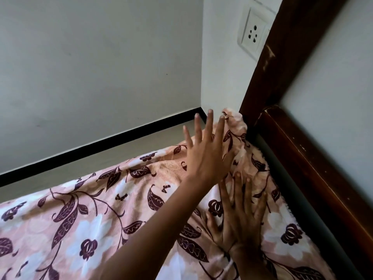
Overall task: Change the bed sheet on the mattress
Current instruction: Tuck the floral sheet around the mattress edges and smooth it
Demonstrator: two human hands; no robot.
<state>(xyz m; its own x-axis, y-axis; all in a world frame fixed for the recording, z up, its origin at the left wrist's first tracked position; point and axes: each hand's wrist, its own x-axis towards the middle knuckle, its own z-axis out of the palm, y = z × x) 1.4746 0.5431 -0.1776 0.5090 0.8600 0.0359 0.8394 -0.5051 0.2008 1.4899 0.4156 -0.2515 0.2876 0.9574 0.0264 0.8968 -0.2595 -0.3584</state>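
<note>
**A:** Right hand [242, 215]: lying flat, fingers spread, pressing the bed sheet [96, 219] down beside the wooden bed frame [314, 178].

**B:** Left hand [205, 156]?

**A:** Hovering by the bunched corner [234, 120], fingers splayed, gripping nothing. Contact with the cloth: cannot tell.

**B:** Sheet's location?

**A:** Draping across the bed, hiding the mattress, its frayed edge running along the frame.

**B:** Handling?

**A:** Judging it light, soft and limp, wrinkling readily. Likely sliding if pushed. Best hold: pinching the bunched corner or the edge.
</note>
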